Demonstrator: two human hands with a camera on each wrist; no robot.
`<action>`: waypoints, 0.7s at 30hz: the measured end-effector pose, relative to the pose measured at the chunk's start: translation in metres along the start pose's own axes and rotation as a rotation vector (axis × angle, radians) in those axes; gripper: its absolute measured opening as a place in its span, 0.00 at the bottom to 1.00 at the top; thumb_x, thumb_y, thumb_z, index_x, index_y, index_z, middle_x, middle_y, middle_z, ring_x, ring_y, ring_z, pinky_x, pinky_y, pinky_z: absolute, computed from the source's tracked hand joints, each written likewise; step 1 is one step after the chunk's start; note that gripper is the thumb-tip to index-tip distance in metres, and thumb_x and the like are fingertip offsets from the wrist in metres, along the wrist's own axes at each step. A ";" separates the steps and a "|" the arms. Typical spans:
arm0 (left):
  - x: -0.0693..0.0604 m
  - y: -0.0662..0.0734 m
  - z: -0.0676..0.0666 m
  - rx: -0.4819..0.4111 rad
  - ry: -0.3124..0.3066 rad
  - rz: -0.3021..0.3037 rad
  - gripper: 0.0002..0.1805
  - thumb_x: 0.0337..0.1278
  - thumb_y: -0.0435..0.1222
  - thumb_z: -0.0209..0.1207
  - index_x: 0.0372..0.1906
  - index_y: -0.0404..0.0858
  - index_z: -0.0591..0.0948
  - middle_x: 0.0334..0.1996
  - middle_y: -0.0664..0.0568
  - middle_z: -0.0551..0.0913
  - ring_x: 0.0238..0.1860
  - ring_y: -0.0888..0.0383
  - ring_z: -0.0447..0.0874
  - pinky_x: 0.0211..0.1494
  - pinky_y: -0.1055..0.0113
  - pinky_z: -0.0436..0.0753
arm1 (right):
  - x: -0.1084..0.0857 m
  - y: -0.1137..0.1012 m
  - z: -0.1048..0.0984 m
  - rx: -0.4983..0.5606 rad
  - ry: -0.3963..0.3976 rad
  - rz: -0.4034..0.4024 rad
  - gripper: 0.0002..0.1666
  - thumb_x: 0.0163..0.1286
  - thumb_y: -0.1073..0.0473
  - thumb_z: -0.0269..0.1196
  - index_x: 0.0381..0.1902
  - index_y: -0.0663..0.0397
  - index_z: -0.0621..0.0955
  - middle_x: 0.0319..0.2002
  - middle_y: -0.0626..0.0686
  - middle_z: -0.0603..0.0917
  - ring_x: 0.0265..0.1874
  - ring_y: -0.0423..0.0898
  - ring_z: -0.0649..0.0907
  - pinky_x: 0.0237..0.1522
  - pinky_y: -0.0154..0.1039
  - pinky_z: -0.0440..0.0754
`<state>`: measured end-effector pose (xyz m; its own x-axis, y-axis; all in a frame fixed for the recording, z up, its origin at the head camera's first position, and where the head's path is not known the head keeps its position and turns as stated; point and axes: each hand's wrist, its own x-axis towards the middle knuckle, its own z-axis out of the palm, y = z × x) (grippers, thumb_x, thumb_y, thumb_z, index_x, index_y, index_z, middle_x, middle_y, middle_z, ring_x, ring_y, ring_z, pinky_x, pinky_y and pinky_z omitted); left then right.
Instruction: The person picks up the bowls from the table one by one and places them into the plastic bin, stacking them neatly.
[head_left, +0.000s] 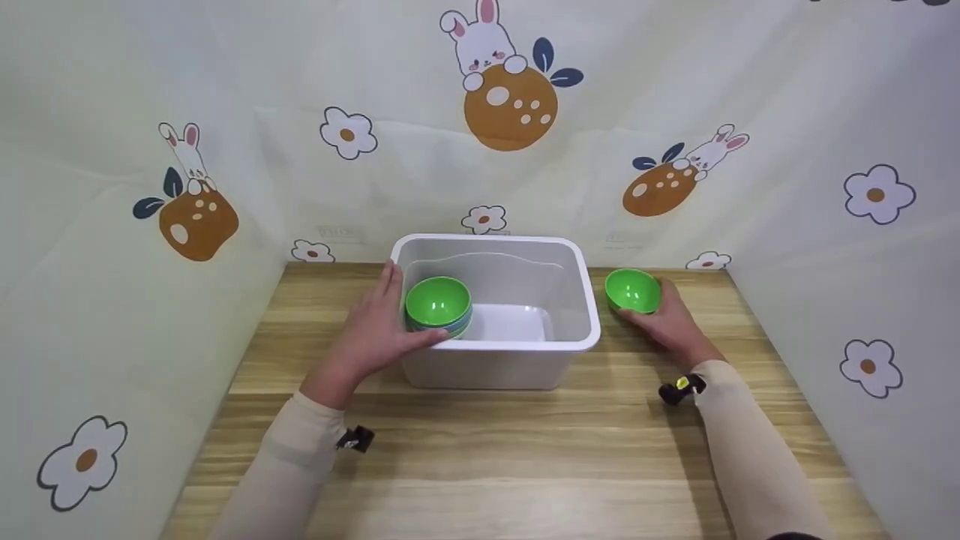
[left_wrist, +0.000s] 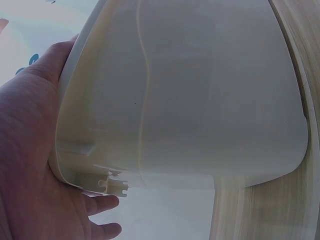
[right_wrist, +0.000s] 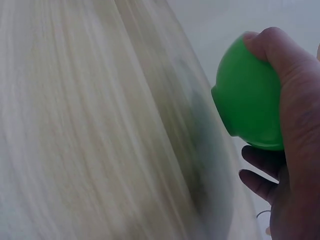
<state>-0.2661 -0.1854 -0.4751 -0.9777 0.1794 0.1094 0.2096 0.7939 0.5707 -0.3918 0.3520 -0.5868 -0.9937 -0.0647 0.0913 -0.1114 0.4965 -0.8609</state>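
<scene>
A white plastic bin [head_left: 480,367] stands on the wooden table. My left hand [head_left: 367,326] rests against its front left corner, thumb along the front rim and fingers fairly straight beside the left rim; in the left wrist view the hand [left_wrist: 30,145] lies along the bin's side [left_wrist: 200,100]. Inside the bin at left is a stack of bowls [head_left: 439,300], a green one on top and a bluish one below. To the bin's right, my right hand [head_left: 671,319] holds a green bowl [head_left: 632,291], its thumb on the bowl's outside [right_wrist: 250,95] in the right wrist view.
The wooden table [head_left: 487,465] extends in front of the bin. A printed cloth [head_left: 390,187] with rabbits and flowers hangs behind it and at both sides. Small black cameras [head_left: 355,439] are worn on both wrists.
</scene>
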 end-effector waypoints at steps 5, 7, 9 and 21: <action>0.000 -0.001 0.000 0.000 -0.004 -0.009 0.85 0.45 0.81 0.69 0.90 0.30 0.42 0.91 0.36 0.39 0.87 0.27 0.47 0.83 0.24 0.52 | -0.002 -0.009 -0.005 -0.052 -0.024 -0.024 0.61 0.65 0.47 0.83 0.80 0.68 0.60 0.71 0.68 0.71 0.70 0.63 0.74 0.77 0.61 0.68; 0.000 -0.001 0.000 -0.002 -0.004 -0.013 0.86 0.45 0.82 0.69 0.90 0.31 0.42 0.91 0.37 0.38 0.87 0.27 0.47 0.83 0.25 0.52 | -0.004 -0.012 -0.007 -0.082 -0.022 -0.029 0.61 0.66 0.45 0.83 0.79 0.68 0.60 0.70 0.68 0.72 0.69 0.63 0.75 0.76 0.61 0.69; 0.000 -0.001 0.000 -0.004 -0.003 -0.015 0.86 0.44 0.82 0.69 0.90 0.31 0.42 0.91 0.37 0.38 0.87 0.27 0.48 0.83 0.25 0.52 | -0.006 -0.016 -0.007 -0.100 -0.014 -0.034 0.61 0.65 0.45 0.83 0.79 0.69 0.61 0.70 0.69 0.73 0.69 0.64 0.75 0.76 0.61 0.69; -0.001 0.000 0.000 -0.010 0.002 0.001 0.84 0.47 0.79 0.70 0.90 0.30 0.42 0.91 0.36 0.38 0.86 0.27 0.50 0.83 0.26 0.54 | -0.013 -0.042 -0.014 -0.111 -0.026 -0.078 0.60 0.69 0.48 0.81 0.81 0.70 0.59 0.73 0.72 0.72 0.72 0.67 0.74 0.78 0.65 0.68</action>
<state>-0.2652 -0.1856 -0.4749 -0.9776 0.1785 0.1117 0.2100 0.7882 0.5784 -0.3745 0.3438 -0.5450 -0.9816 -0.1282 0.1417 -0.1901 0.5818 -0.7908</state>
